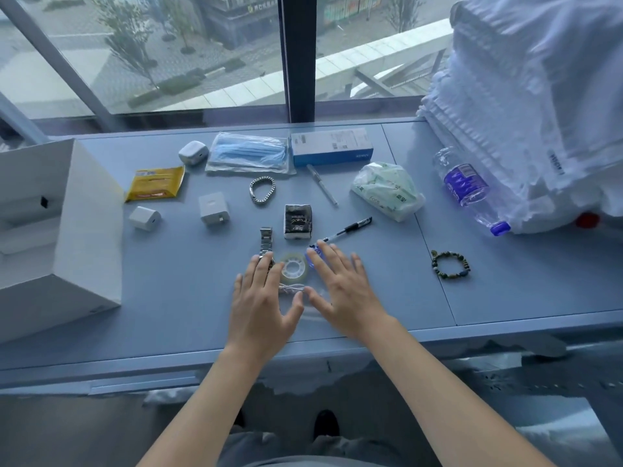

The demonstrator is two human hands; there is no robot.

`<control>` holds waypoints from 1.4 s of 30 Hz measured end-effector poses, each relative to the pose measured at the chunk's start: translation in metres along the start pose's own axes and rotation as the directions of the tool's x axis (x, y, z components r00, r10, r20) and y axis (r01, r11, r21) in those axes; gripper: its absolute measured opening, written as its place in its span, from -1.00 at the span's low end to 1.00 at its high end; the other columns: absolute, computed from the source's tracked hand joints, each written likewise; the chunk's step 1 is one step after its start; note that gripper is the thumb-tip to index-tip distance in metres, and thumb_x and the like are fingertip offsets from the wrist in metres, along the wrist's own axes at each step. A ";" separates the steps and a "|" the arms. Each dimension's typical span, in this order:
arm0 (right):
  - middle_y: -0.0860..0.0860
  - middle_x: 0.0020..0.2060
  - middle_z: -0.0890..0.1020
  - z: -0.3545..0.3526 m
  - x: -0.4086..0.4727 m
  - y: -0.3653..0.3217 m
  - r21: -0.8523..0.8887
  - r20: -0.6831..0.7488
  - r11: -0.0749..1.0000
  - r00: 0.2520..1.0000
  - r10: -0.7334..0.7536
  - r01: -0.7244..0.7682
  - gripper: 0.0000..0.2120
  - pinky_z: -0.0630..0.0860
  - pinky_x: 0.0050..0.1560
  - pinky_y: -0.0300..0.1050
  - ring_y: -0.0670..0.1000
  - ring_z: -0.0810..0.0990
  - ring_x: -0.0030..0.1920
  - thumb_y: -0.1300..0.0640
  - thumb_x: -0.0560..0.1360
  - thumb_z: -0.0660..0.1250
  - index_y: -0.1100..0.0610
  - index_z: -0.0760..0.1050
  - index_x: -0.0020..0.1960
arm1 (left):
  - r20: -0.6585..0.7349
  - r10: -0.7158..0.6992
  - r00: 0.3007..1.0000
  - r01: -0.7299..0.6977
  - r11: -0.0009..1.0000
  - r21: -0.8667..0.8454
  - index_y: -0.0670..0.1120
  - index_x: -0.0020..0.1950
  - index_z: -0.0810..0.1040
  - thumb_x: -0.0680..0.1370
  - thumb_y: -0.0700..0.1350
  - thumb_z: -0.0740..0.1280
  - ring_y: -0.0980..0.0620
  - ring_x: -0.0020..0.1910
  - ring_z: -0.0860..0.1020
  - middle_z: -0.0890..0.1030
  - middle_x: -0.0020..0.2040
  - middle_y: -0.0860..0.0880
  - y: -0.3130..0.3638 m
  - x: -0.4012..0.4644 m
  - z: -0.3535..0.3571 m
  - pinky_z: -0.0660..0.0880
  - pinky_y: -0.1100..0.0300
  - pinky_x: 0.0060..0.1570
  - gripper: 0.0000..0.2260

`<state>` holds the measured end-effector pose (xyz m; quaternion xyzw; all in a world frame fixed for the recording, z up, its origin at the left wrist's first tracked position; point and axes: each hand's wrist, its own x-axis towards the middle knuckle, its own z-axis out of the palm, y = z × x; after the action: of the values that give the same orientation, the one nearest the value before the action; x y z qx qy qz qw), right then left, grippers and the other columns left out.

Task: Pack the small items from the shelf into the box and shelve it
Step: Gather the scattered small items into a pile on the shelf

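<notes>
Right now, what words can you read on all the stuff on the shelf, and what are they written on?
"Face" on the green tissue pack, faint.
"ANKER", I think, on the blue and white box, upside down and small.
Yellow packet: print too blurred to read.
Water bottle: label too blurred.
Small black pack: writing unreadable.
White plastic bag: small print unreadable.

3 chargers (213,208), 2 pens (344,229), 2 bracelets (262,190), 1 watch (266,242), 1 tape roll (294,268), 1 bottle (468,188).
</notes>
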<state>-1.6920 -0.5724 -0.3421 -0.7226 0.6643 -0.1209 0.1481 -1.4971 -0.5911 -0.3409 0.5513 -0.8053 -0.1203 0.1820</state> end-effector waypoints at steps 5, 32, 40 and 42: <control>-0.06 0.67 -0.06 -0.001 0.010 -0.009 -0.009 0.011 1.000 1.000 -0.024 0.024 -0.30 -0.10 0.61 0.25 -0.01 -0.13 0.66 -0.32 0.64 0.05 -0.07 -0.02 0.68 | -0.042 -0.024 0.999 0.026 0.999 0.032 -0.06 0.52 0.36 0.55 0.27 0.15 -0.14 0.60 0.20 0.32 0.58 -0.08 -0.021 0.015 -0.019 0.24 -0.24 0.49 -0.37; 0.11 0.67 -0.07 0.002 0.212 -0.100 -0.051 0.126 0.997 0.990 0.064 -0.058 -0.11 0.01 0.56 0.39 0.27 -0.10 0.65 -0.54 0.48 0.11 -0.15 -0.03 0.66 | -0.075 -0.313 0.947 0.319 0.944 0.087 0.03 0.63 0.22 0.49 0.42 0.13 -0.36 0.55 0.15 0.21 0.59 -0.30 -0.186 0.131 -0.062 0.10 -0.19 0.55 -0.20; 0.17 0.65 0.07 0.007 0.211 -0.113 -0.032 0.197 0.989 0.971 -0.138 0.147 -0.33 0.03 0.61 0.24 0.30 -0.03 0.64 -0.25 0.65 0.14 -0.10 0.01 0.67 | 0.078 -0.115 0.990 0.106 0.989 0.107 0.16 0.65 0.17 0.57 0.18 0.33 -0.31 0.56 0.11 0.14 0.63 -0.22 -0.167 0.122 -0.053 0.16 -0.19 0.54 -0.32; 0.17 0.64 0.10 0.004 0.202 -0.109 -0.020 0.219 0.983 0.960 -0.176 0.184 -0.33 0.01 0.63 0.18 0.28 -0.01 0.64 -0.20 0.66 0.17 -0.04 0.03 0.67 | 0.083 -0.103 0.991 0.095 0.990 0.101 0.15 0.65 0.17 0.55 0.19 0.35 -0.31 0.56 0.12 0.16 0.62 -0.22 -0.158 0.109 -0.053 0.17 -0.20 0.54 -0.30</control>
<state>-1.5723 -0.7650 -0.3094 -0.7917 0.5781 -0.0411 0.1932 -1.3765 -0.7499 -0.3382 0.5930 -0.7889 -0.1143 0.1134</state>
